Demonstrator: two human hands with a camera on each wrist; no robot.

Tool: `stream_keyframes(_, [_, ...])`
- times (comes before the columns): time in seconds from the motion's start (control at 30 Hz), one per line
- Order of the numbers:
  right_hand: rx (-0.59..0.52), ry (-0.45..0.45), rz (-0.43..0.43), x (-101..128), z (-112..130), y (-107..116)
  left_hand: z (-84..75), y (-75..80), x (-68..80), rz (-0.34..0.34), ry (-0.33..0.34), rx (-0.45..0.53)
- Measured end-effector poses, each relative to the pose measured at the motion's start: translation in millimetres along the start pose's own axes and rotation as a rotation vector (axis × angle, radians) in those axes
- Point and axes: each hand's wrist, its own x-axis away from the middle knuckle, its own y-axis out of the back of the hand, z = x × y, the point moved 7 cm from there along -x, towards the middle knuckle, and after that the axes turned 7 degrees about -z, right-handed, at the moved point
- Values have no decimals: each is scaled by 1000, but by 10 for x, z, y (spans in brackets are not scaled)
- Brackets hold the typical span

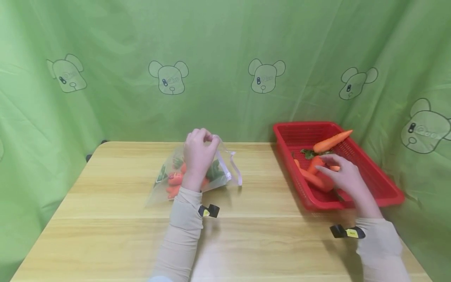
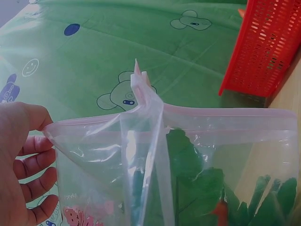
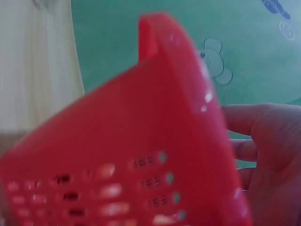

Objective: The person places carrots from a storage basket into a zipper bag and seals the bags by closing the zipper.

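Observation:
My left hand (image 1: pixel 199 154) pinches the top edge of a clear zip bag (image 2: pixel 197 141) between thumb and forefinger, near one corner. The bag's mouth strip has a fold standing up in the middle. Orange-red vegetables (image 1: pixel 175 179) and green leafy tops (image 2: pixel 195 188) show through the plastic. On the right, my right hand (image 1: pixel 340 174) reaches into a red plastic basket (image 1: pixel 387 199), thumb and fingers apart, right at the carrots (image 1: pixel 315 181). Its palm and fingers (image 3: pixel 242 120) show beyond the basket's wall in the right wrist view; the wall hides the carrots there.
A large carrot (image 1: pixel 331 141) with leafy greens lies in the back of the basket, its tip over the right rim. The wooden table (image 1: pixel 253 243) carries bag and basket. A green curtain (image 1: pixel 218 105) with bear-head prints hangs behind and at both sides.

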Motion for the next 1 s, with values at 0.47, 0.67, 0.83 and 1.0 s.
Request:
stream_keyframes(0.47, [146, -23, 249, 35, -439, -255, -10, 13, -1, -9, -7, 19])
stream_keyframes(0.67, [148, -7, 284, -6, -484, -318, -8, 11, 0, 0, 6, 14])
stream_keyframes(0.83, [148, -26, 352, 2, -553, -400, -5, 14, -1, 4, 17, 16])
stream_keyframes(1.0, [153, -93, 408, 54, -604, -441, -3, 14, -1, 4, 16, 19])
